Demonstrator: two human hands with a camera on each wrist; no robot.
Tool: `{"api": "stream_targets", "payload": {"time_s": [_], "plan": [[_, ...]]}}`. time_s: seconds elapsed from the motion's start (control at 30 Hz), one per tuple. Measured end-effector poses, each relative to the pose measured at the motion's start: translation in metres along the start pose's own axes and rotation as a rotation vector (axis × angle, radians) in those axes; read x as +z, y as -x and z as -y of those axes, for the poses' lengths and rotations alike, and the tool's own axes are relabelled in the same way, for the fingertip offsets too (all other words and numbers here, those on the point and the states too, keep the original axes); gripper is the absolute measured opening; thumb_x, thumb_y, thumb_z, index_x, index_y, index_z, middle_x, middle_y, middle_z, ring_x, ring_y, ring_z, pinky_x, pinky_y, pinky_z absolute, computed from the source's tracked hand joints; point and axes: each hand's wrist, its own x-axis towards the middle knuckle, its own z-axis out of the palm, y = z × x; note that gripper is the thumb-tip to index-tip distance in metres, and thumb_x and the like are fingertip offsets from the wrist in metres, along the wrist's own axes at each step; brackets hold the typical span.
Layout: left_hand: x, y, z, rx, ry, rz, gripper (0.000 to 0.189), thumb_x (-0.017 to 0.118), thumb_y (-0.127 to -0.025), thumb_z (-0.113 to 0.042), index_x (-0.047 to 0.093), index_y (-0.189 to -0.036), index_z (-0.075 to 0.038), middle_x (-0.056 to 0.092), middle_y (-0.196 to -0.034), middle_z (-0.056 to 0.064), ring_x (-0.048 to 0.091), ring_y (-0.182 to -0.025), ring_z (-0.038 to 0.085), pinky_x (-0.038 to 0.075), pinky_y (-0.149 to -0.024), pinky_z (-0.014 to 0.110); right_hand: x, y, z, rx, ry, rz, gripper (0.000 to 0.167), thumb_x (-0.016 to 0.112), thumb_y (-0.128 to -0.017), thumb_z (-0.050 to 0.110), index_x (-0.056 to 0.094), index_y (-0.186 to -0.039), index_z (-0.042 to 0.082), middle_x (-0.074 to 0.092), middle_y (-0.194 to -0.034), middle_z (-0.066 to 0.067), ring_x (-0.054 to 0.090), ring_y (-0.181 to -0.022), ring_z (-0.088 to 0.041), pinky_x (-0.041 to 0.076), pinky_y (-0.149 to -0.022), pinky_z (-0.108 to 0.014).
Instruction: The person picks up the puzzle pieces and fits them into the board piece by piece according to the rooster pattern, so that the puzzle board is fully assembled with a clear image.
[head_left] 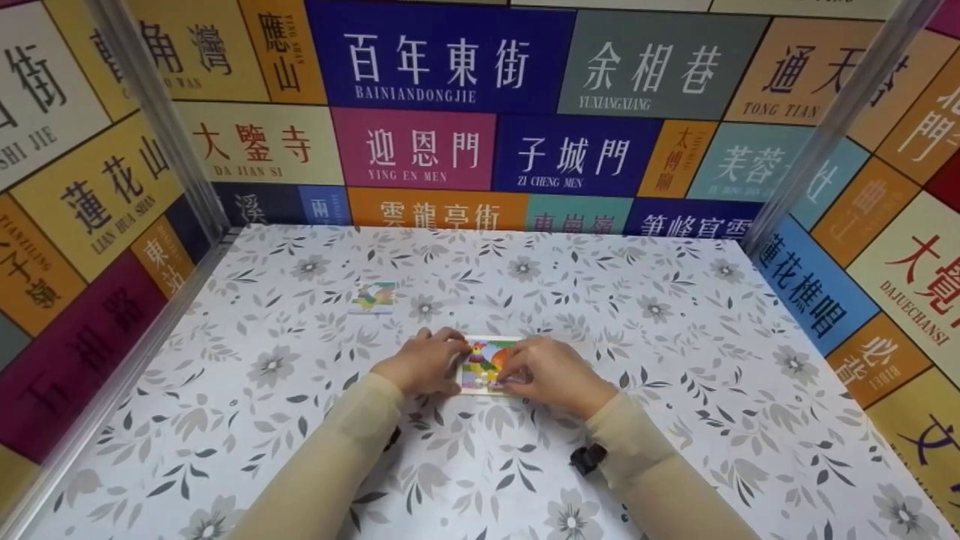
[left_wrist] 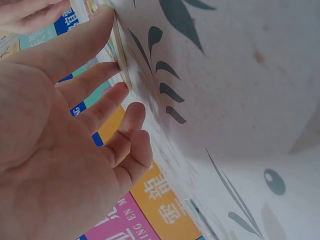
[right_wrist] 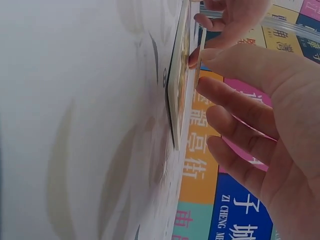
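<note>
A small jigsaw puzzle [head_left: 480,367] in a pale tray lies flat on the table, its picture a colourful bird. My left hand [head_left: 426,361] rests at the tray's left side, forefinger by the far corner and thumb by the near one. Its fingers look loosely extended along the edge in the left wrist view. Over the right part of the puzzle, my right hand [head_left: 556,373] pinches a thin puzzle piece [right_wrist: 199,69] between thumb and forefinger. The piece stands tilted up from the tray in the right wrist view; its picture side is mostly hidden.
A small colourful picture card [head_left: 373,298] lies on the table beyond my left hand. The white flowered tabletop [head_left: 315,450] is bounded by panels [head_left: 435,52] with coloured street-name signs at the back and both sides.
</note>
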Motion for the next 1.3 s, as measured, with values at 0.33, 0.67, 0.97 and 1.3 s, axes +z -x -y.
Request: {"api": "stream_targets", "payload": {"time_s": [0.33,0.67,0.97,1.3], "plan": [[-0.0004,-0.0011,-0.0003,-0.014,0.011,0.002,0.064,0.083,-0.087,-0.026,0.059,-0.146,-0.020,0.046,-0.158,0.001,0.044,-0.138,0.033,0.040,-0.114,0.050,0.0044,-0.0063,0.0050,-0.026,0.077,0.031,0.008,0.082,-0.085,0.026,0.084,-0.093,0.026,0.077,-0.103,0.008,0.069,-0.096,-0.017,0.055,-0.087,-0.036],[0.0017,-0.0011,-0.0020,-0.011,-0.010,0.031,0.062,0.082,-0.089,-0.030,0.059,-0.146,-0.021,0.046,-0.158,0.002,0.045,-0.135,0.033,0.041,-0.113,0.050,0.0096,-0.0052,0.0039,-0.046,0.098,0.024,0.007,0.082,-0.086,0.025,0.085,-0.093,0.024,0.077,-0.106,0.004,0.069,-0.097,-0.018,0.056,-0.086,-0.037],[0.0002,-0.0039,-0.0008,-0.017,-0.035,0.031,0.062,0.081,-0.090,-0.031,0.058,-0.147,-0.023,0.044,-0.159,0.001,0.044,-0.135,0.032,0.041,-0.113,0.049,0.0084,-0.0076,0.0042,-0.024,0.090,0.021,0.005,0.082,-0.087,0.024,0.085,-0.091,0.024,0.075,-0.107,0.004,0.068,-0.099,-0.018,0.056,-0.089,-0.036],[0.0009,0.0004,0.0017,-0.024,-0.006,0.017,0.064,0.081,-0.090,-0.030,0.057,-0.149,-0.023,0.044,-0.160,0.000,0.044,-0.137,0.033,0.039,-0.114,0.051,0.0067,-0.0025,0.0047,0.013,-0.015,0.042,0.007,0.080,-0.089,0.023,0.084,-0.094,0.021,0.075,-0.115,0.002,0.066,-0.107,-0.020,0.055,-0.094,-0.040]]}}
